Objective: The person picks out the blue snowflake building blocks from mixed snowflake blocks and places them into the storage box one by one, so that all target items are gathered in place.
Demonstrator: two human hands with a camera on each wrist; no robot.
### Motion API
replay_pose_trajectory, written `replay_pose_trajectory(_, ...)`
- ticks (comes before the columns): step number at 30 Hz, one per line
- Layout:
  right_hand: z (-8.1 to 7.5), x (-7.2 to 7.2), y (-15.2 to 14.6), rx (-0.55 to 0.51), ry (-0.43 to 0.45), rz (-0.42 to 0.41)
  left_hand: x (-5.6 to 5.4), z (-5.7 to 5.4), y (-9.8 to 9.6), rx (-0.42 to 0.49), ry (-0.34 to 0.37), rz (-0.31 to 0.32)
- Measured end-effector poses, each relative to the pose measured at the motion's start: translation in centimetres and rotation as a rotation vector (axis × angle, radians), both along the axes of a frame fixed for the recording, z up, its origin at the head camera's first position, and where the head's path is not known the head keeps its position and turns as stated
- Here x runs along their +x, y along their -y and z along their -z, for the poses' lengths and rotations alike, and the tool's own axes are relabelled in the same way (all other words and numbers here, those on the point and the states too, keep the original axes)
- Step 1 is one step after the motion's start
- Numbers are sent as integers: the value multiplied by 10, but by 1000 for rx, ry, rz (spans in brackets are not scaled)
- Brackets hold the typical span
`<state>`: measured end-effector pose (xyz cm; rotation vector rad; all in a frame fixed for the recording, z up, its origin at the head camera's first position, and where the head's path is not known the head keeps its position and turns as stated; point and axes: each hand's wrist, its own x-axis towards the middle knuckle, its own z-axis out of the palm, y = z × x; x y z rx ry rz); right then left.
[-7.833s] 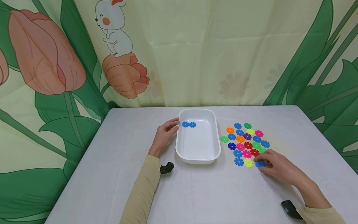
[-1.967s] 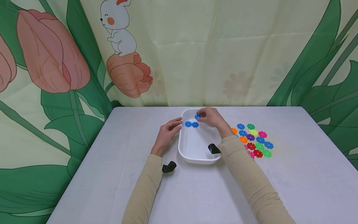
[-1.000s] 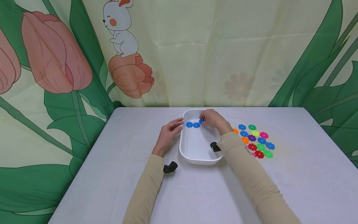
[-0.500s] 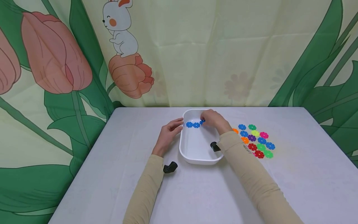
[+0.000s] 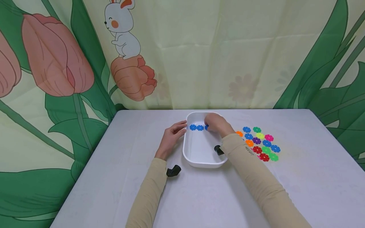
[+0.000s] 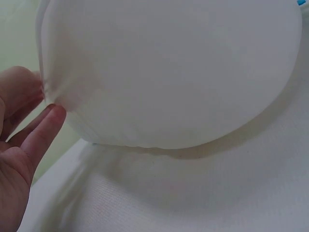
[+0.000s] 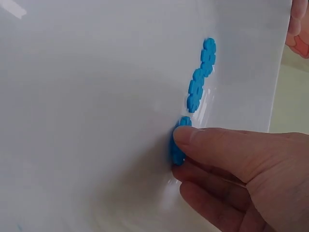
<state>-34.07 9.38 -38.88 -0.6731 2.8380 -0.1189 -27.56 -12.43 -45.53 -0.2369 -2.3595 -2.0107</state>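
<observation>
Behind a white table (image 5: pixel 99 186) hangs a pale backdrop (image 5: pixel 194 63) printed with tulips (image 5: pixel 58 57), green leaves (image 5: pixel 31 202) and a rabbit (image 5: pixel 124 30). Head view: a person in tan sleeves (image 5: pixel 256 180) reaches in with two bare hands. The right hand (image 5: pixel 216 123) is inside a white tray (image 5: pixel 203 164), mostly covering one blue disc (image 5: pixel 206 127) at its fingertips. Just left of that grip, two blue discs (image 5: pixel 193 127) lie side by side in the tray. To the right of the grip, outside the tray, loose discs (image 5: pixel 257 149) in red, orange, yellow, green, blue, purple and pink are spread on the table, some hidden by the forearm. Farther left of the grip, the left hand (image 5: pixel 170 137) rests its fingertips on the tray's outer side. Left wrist view: the left hand grasps nothing; its fingers are extended, touching the tray's wall. Right wrist view: thumb and fingers pinch the blue disc on edge, low against the tray's side; the two blue discs touch each other in a line just ahead of the grip, with a narrow gap before the held one.
</observation>
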Motion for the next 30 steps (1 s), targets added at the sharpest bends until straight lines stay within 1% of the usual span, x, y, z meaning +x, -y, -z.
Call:
replay_pose_trajectory(4,1,0,0,9,-17,-19,0,0,0,5,2,2)
replay_pose_trajectory(7,2,-1,-1,-2,-22,-17,0,0,0,7,-2,4)
replay_pose_trajectory(12,3,-1,-1,-17,-5,25,1,-1,0,4,3,6)
replay_pose_trajectory(16,4,-1,-1,-16,-2,43,1,-1,0,-1,7,9)
replay_pose_trajectory(24,4,0,-1,-23,-25,11,0,-1,0,-1,-9,3)
replay_pose_trajectory(30,3,1,-1,-51,-4,27,0,-1,1,-3,-11,7)
